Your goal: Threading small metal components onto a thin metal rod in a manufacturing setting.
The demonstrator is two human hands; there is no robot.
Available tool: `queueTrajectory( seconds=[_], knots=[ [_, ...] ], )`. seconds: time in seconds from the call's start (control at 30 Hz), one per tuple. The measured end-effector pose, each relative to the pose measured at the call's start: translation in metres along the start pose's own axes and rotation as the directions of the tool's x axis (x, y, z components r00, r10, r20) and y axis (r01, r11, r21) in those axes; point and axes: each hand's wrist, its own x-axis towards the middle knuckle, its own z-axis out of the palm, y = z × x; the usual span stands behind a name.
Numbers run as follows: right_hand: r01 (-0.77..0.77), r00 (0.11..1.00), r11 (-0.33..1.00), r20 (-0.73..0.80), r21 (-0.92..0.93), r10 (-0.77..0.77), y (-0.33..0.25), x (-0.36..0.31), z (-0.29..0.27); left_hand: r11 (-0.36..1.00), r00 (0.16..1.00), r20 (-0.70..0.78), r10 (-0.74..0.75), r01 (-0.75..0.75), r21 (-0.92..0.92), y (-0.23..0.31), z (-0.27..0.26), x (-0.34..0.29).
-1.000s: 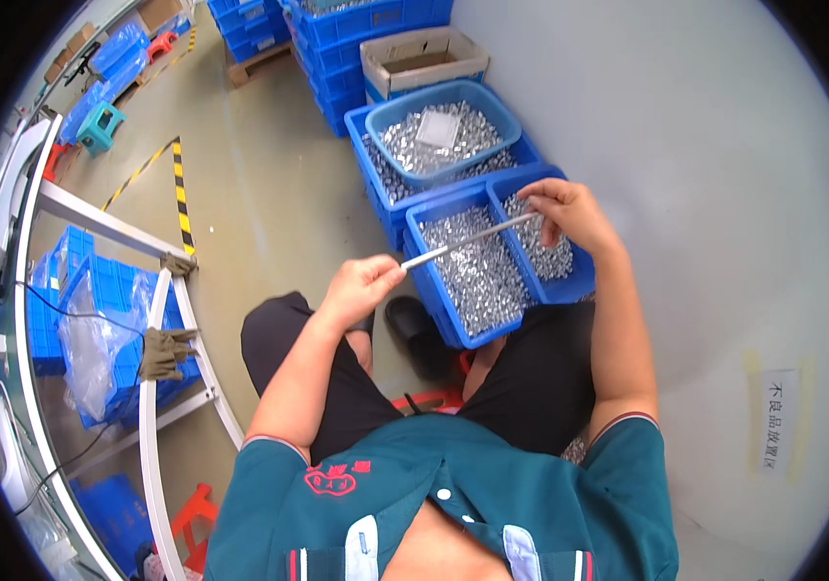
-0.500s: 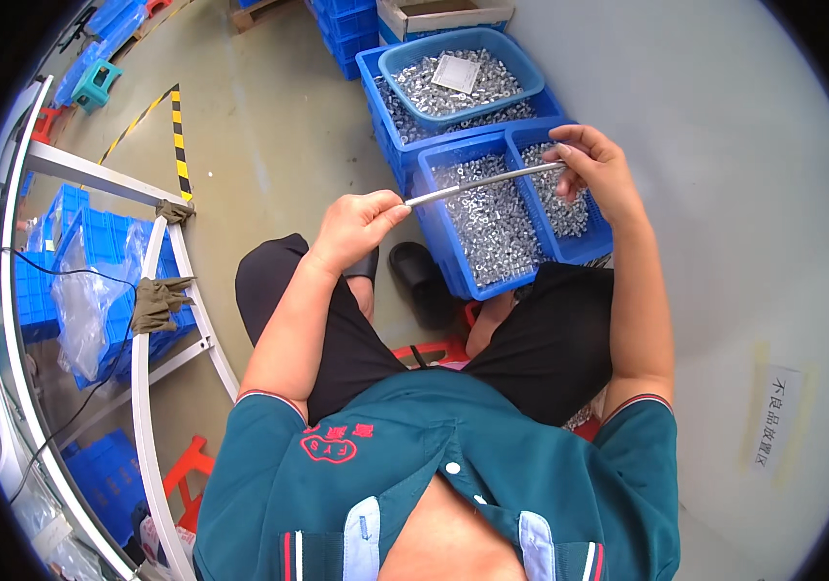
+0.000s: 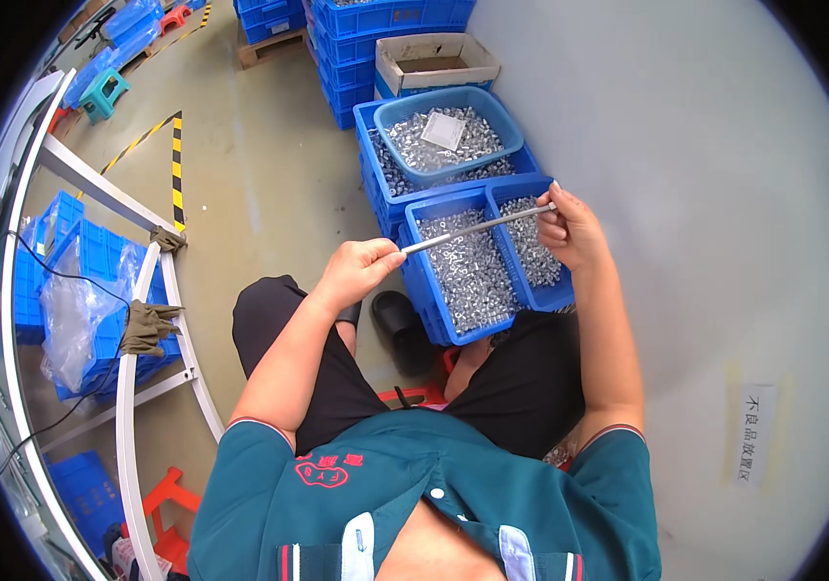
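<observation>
A thin grey metal rod stretches between my two hands, slanting slightly up to the right above the small parts. My left hand is closed round its left end, thumb and fingers pressed together. At the right end, my right hand has its fingers curled and its fingertips pinched at the rod's tip; whether a small part sits there is too fine to tell. Below the rod stand a blue bin and, to its right, a narrower blue bin, both filled with small silvery metal parts.
Behind the bins, a light blue basin of similar parts, with a white card on top, rests on a blue crate. A cardboard box and stacked crates stand farther back. A white frame is at left, a wall at right.
The view has shifted, so the bins sit lower in it. My right fingers, looser and more spread before, are now curled in at the rod's right end. My left hand keeps its grip.
</observation>
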Motion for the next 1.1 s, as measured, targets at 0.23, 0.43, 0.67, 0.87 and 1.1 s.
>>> queueTrajectory(
  seconds=[0.23,0.43,0.67,0.87,1.1],
  knots=[
    [-0.036,0.996,0.954,0.084,0.296,0.011,0.011,0.004,0.008,0.999,0.999,-0.028,0.038,-0.039,-0.022,-0.002,0.003,0.0],
    [0.227,0.953,0.974,-0.204,0.002,-0.222,0.026,0.004,0.038,0.992,0.999,0.005,0.033,-0.033,-0.123,-0.008,0.013,0.001],
    [0.012,1.0,0.922,0.008,-0.386,-0.01,0.075,0.018,0.061,0.991,0.997,-0.054,0.048,-0.054,-0.123,-0.014,0.021,0.019],
    [-0.055,0.998,0.8,-0.017,-0.597,0.056,0.106,0.041,0.033,0.955,0.994,-0.105,-0.023,-0.009,-0.298,-0.019,0.019,0.022],
    [0.029,0.985,-0.266,0.074,-0.964,-0.158,0.206,0.045,-0.031,0.958,0.982,-0.177,-0.072,0.019,-0.285,-0.01,0.011,0.016]
  ],
)
